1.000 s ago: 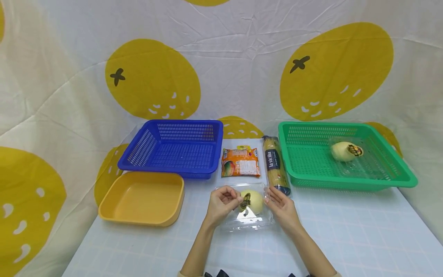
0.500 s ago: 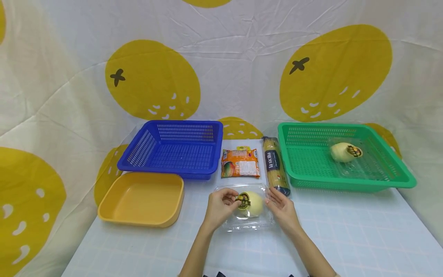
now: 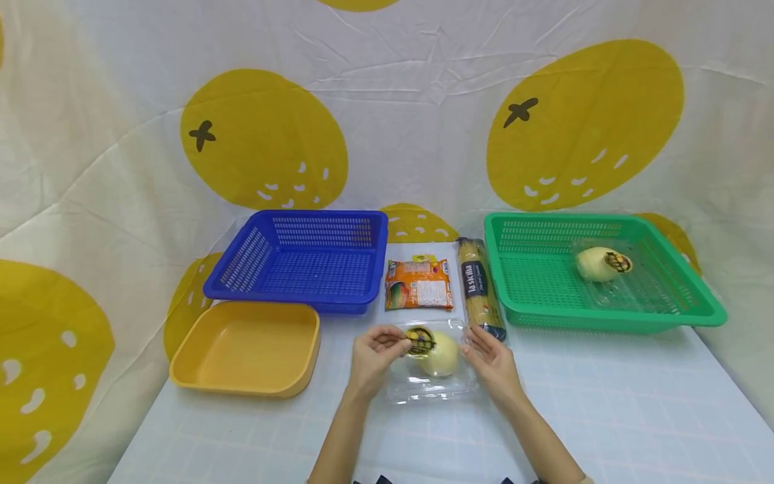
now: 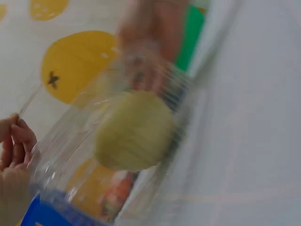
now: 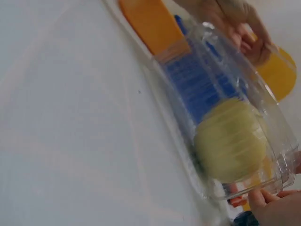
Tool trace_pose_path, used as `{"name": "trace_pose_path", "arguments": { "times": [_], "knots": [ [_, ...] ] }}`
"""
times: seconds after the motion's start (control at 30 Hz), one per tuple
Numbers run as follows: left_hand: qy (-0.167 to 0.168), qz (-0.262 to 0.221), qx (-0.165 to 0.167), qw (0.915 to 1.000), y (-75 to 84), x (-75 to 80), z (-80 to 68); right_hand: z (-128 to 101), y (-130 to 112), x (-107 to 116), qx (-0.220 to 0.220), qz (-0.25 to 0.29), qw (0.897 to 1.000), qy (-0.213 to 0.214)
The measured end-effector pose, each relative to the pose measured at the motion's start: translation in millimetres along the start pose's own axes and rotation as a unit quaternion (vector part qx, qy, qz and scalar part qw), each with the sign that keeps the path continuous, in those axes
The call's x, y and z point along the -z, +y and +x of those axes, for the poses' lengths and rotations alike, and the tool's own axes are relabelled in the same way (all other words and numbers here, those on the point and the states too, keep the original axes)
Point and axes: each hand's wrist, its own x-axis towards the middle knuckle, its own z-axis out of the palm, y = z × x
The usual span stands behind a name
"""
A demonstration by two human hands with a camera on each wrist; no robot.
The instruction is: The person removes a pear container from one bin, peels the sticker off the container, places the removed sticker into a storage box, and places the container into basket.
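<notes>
Fingers (image 5: pixel 263 200) pinch a clear clamshell box (image 5: pixel 225 99) holding a pale round fruit (image 5: pixel 230 141)

Both forearms reach in from the near edge, converging toward the middle. The left hand (image 3: pixel 370 359) has its fingers curled, fingertips pinched together at the top — the right hand (image 3: pixel 492 363) sits opposite, fingers bent inward, thumb raised. Wrists are bare and level.
</notes>
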Motion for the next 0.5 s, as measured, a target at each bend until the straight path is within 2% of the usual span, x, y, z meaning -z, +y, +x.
{"name": "trace_pose_path", "arguments": {
  "times": [0.1, 0.13, 0.2, 0.33, 0.5],
  "knots": [
    [0.036, -0.050, -0.021, 0.9979, -7.7, 16.6, 3.6, -0.1, 0.9, 5.4, -0.023, 0.012, 1.000, 0.011],
    [0.041, -0.053, -0.025, 0.9974, -6.6, 19.9, 4.2, -0.3, 1.1, 6.6, -0.029, 0.016, 0.999, 0.014],
    [0.032, -0.035, -0.025, 0.9986, -5.7, 22.2, 4.4, -0.3, 2.2, 6.3, -0.027, 0.026, 0.999, 0.016],
    [0.001, 0.009, -0.012, 0.9999, 2.9, 16.7, 6.5, 0.4, 2.7, 1.1, 0.001, 0.012, 1.000, 0.010],
    [0.018, 0.060, -0.008, 0.9980, 24.3, 23.4, 6.0, -1.3, 1.2, -2.5, -0.001, 0.002, 1.000, 0.016]
  ]
}}
